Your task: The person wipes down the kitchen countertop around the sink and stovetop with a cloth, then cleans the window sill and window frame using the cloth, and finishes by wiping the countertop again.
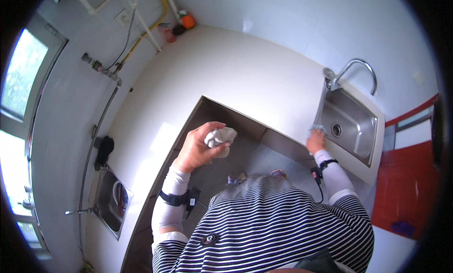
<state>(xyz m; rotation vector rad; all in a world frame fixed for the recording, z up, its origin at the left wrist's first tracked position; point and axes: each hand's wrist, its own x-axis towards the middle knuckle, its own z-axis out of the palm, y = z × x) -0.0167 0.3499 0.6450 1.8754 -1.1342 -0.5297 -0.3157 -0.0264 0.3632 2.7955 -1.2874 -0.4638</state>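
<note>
My left hand [198,147] is closed around a crumpled white cloth [222,135], held in the air over the floor gap inside the corner of the counter. At the right, my right hand [316,141] presses a light bluish cloth [317,128] against the counter edge beside the stainless steel sink [354,119]. Most of that cloth is hidden under the fingers. Between both hands runs the pale L-shaped countertop [262,80].
A curved chrome faucet [356,61] rises behind the right sink. Spray bottles [187,20] stand in the far corner. Along the left wall are a grey pipe [100,121] and a second sink [108,198] with items inside. A red panel [403,188] is at right.
</note>
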